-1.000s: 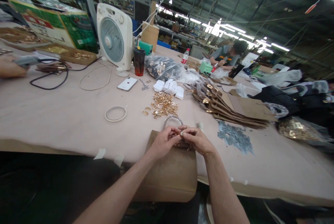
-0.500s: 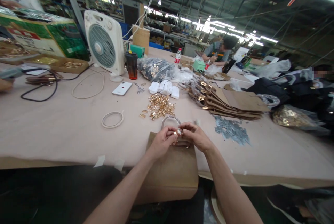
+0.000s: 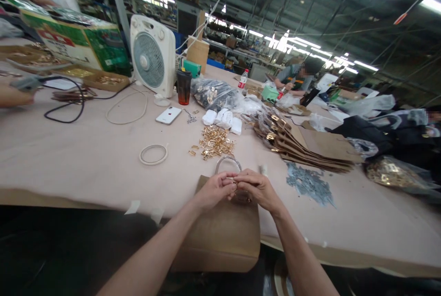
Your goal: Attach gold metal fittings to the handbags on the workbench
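Observation:
A tan handbag (image 3: 220, 236) leans at the table's front edge, with its looped handle (image 3: 228, 160) standing up behind my hands. Above its top, my left hand (image 3: 216, 190) and my right hand (image 3: 257, 189) meet, fingertips pinched together. Between them glints a small gold metal fitting (image 3: 234, 183), mostly covered by the fingers. Just beyond the handle lies a pile of gold metal fittings (image 3: 216, 142), several of them rectangular frames. Scattered grey flat pieces (image 3: 308, 182) lie to the right of my right hand.
A tape roll (image 3: 153, 155), phone (image 3: 168, 115), dark cup (image 3: 183, 88) and fan (image 3: 153, 54) stand or lie left. Stacked brown bag panels (image 3: 310, 144) are at right, near a plastic bag of gold parts (image 3: 392, 172). Another person's hand (image 3: 17, 96) shows at far left.
The view has shifted, so the table's things sit slightly further right. My fingers have closed more over the gold fitting; a white bit seen between them before is now hidden.

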Demonstrator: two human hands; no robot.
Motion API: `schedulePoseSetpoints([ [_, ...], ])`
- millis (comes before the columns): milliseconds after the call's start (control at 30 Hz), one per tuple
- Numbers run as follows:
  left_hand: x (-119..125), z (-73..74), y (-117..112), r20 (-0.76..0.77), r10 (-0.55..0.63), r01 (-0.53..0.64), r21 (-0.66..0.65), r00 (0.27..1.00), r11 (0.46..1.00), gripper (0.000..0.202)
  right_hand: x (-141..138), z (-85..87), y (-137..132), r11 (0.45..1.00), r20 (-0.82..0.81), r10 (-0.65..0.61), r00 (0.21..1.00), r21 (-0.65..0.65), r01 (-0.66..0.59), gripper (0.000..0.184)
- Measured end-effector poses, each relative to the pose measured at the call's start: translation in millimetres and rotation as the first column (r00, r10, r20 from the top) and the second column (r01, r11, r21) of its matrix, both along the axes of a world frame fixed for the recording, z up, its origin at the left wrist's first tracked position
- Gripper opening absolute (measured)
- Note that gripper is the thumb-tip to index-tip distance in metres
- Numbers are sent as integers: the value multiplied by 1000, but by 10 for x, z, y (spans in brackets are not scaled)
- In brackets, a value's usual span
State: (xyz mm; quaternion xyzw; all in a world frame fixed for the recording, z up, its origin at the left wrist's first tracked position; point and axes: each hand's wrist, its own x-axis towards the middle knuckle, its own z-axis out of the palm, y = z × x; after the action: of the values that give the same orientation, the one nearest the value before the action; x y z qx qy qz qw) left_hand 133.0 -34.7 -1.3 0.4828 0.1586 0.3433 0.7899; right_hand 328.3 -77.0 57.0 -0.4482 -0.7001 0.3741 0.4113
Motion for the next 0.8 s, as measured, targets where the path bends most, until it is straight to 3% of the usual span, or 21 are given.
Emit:
schedulePoseSetpoints([
  [267, 5, 16, -14, -11, 19, -19, 16, 1000, 1000, 60, -35, -169, -26, 993, -167, -33, 985, -116, 14, 21],
  [400, 5, 63, -38, -27, 38, -37, 7, 999, 999, 61, -77, -240, -51, 995, -192, -60, 979, -89, 44, 18],
  [500, 14, 81, -56, -45, 57, -58, 0, 997, 998, 59, -109, -238, -93, 994, -166, -108, 980, -37, 104, 20],
  [667, 53, 84, -78, -81, 180, -180, 6, 980, 984, 53, -108, -184, -193, 973, -150, -228, 962, -65, 221, 36],
  [800, 74, 76, -97, -116, 226, -226, 15, 967, 974, 50, -148, -180, -246, 947, -109, -322, 940, -44, 319, 29],
])
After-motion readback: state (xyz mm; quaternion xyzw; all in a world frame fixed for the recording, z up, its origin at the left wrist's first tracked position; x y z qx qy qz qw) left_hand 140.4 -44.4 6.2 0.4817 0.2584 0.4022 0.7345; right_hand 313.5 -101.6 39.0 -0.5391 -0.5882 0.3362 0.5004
